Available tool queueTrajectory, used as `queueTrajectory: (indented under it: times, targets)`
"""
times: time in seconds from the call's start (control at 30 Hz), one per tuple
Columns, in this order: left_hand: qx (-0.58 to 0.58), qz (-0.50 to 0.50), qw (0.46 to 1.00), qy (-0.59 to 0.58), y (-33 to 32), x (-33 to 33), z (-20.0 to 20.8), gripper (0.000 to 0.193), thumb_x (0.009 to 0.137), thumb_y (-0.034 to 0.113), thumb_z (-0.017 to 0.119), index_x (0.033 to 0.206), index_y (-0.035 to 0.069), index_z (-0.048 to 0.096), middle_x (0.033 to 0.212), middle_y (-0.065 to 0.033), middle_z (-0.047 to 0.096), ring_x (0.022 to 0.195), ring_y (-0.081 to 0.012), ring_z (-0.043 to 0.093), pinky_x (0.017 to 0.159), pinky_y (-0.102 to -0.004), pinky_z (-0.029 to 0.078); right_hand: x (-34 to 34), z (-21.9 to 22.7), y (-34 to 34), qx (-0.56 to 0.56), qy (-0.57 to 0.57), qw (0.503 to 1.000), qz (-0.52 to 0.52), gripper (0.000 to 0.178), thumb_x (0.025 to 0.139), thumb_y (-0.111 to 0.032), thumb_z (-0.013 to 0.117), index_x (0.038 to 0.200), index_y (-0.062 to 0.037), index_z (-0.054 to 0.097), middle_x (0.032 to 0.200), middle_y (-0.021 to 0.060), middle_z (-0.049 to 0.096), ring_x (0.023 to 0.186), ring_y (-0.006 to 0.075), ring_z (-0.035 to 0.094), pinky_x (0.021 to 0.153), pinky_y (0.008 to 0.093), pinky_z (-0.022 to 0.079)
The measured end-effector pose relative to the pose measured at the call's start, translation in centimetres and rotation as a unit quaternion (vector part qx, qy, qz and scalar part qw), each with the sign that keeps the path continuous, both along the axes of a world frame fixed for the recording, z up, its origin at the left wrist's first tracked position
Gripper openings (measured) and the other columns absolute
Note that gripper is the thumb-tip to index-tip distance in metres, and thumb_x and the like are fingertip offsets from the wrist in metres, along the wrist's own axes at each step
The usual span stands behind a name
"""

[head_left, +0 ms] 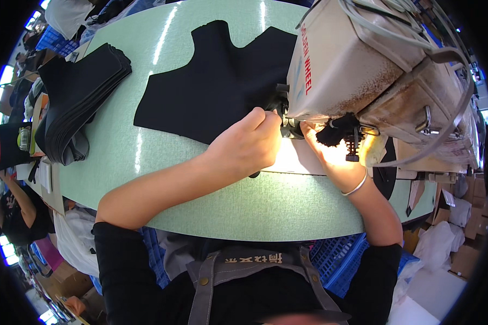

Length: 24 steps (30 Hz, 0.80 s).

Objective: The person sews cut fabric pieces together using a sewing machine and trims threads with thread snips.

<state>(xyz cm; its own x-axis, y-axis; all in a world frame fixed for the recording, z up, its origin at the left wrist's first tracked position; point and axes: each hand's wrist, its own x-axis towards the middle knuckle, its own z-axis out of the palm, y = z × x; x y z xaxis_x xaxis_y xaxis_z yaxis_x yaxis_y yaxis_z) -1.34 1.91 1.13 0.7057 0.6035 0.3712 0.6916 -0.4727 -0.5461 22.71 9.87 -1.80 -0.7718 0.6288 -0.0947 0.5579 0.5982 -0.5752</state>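
Observation:
A large cut piece of black fabric (217, 86) lies on the green table, its right end reaching the needle area of a sewing machine (358, 59). My left hand (249, 141) is closed at the fabric's near edge, just left of the presser foot (290, 122), with its fingers curled in. On the other side of the foot, under the machine head, is my right hand (333, 157). Its fingertips point toward the foot, but the machine and the bright lamp glare hide most of its fingers. The stitching point itself is mostly hidden.
A stack of similar black fabric pieces (84, 97) sits at the table's left. Blue crates (336, 260) stand below the near edge of the green table (228, 211). Another person's arm (21, 200) shows at far left. Cardboard boxes (466, 260) and plastic bags are at right.

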Motion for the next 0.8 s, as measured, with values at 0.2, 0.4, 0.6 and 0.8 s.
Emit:
queueTrajectory:
  times: [0.2,0.4,0.6,0.8]
  targets:
    - [-0.07,-0.049,0.976,-0.2,-0.2,-0.4,-0.3,0.006,0.067,0.01,0.063,0.069,0.006,0.06,0.074,-0.0009,0.047,0.078,-0.0179,0.047,0.076,-0.0305,0.04,0.4,1.3,1.4,-0.17,-0.045,0.984,0.002,0.066,0.103,-0.044,0.031,0.151,0.0015,0.029,0.158,0.0168,0.028,0.148,0.0255,0.027,0.109,0.0549,0.038]
    - [-0.14,-0.086,0.956,-0.242,0.0,-0.6,-0.5,0.009,0.068,0.008,0.063,0.066,0.007,0.055,0.074,-0.0019,0.046,0.08,-0.0175,0.046,0.074,-0.0316,0.04,0.5,1.6,0.9,-0.293,-0.057,0.951,-0.085,0.075,0.099,-0.053,0.033,0.155,-0.0045,0.022,0.163,0.0128,0.019,0.152,0.0234,0.017,0.11,0.0655,0.028]
    - [-0.131,-0.07,0.957,-0.251,0.0,-0.2,-1.0,0.008,0.068,0.007,0.063,0.066,0.005,0.055,0.077,-0.0029,0.047,0.079,-0.0177,0.046,0.07,-0.0314,0.038,-0.3,-2.3,1.2,-0.257,-0.076,0.945,-0.188,0.07,0.1,-0.053,0.032,0.153,-0.0069,0.03,0.159,0.0118,0.03,0.149,0.0232,0.026,0.109,0.0617,0.031]
    - [-0.133,-0.049,0.961,-0.236,-0.2,0.4,-1.5,0.009,0.067,0.006,0.064,0.066,0.005,0.055,0.076,-0.0043,0.044,0.076,-0.0177,0.046,0.065,-0.0308,0.036,1.1,-2.0,0.5,0.062,-0.028,0.998,0.011,0.055,0.104,-0.04,0.03,0.133,-0.0033,0.059,0.135,0.0147,0.057,0.13,0.0269,0.05,0.105,0.0463,0.04]
